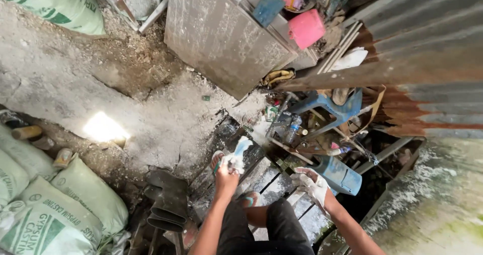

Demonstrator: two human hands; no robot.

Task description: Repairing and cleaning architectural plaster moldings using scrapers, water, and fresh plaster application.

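1. A white, plaster-caked flat tool with a pale blue end point(237, 154) is sitting near the middle of the scene, above dark wet planks point(261, 177). It is looking stiff, light and likely slippery with wet plaster, so the drier near end is seeming the safest place to take hold.
2. The left hand point(226, 177) is closing tightly around the near end of that tool, fingers curled fully about it.
3. The right hand point(313, 183), coated in white plaster, is hanging to the right with fingers loosely bent; I cannot tell whether it is holding anything.
4. Just right of it, a blue plastic bucket point(338, 174) is lying tilted.
5. Farther off, a blue plastic stool point(329, 108) is standing beside rusty corrugated metal sheeting point(427, 79).
6. At the near left, pale green gypsum sacks point(55, 209) are lying piled on the dusty concrete floor point(75, 79).
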